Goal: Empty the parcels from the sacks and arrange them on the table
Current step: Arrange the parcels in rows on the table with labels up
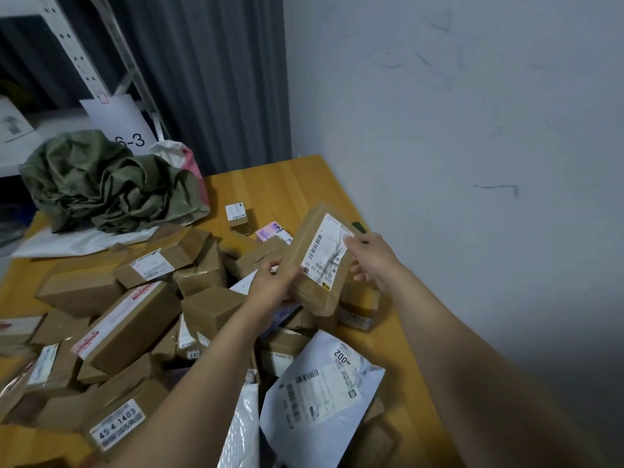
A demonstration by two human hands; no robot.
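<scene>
**Parcel in both hands, sorting step under way**

Fingers (357,275) of the right hand (369,261) curl under the near right edge of a brown parcel (315,292), with the thumb pressed on its white label (327,246). The left hand (270,287) grips the opposite lower corner, its fingers wrapped round the cardboard. So both hands are clasped on the one box. It is held tilted, label up, clear of the heap and a little above it.

Under and around the hands lies the pile (135,319) of brown boxes, jumbled on the wooden tabletop (304,177), with a white bag (320,393) slumped at the near edge. A small box (236,214) stands apart further back. The green sack (108,187) sits crumpled and slack at the far left corner, looking emptied.

To my eye the tipping-out is done for this sack, and the arranging is what is in hand: one parcel picked out, label turned to be read. The next move seems to call for a bare patch of tabletop, and the strip along the wall (472,163) looks the likeliest. The parcel needs setting down flat there, without knocking the loose heap.
</scene>
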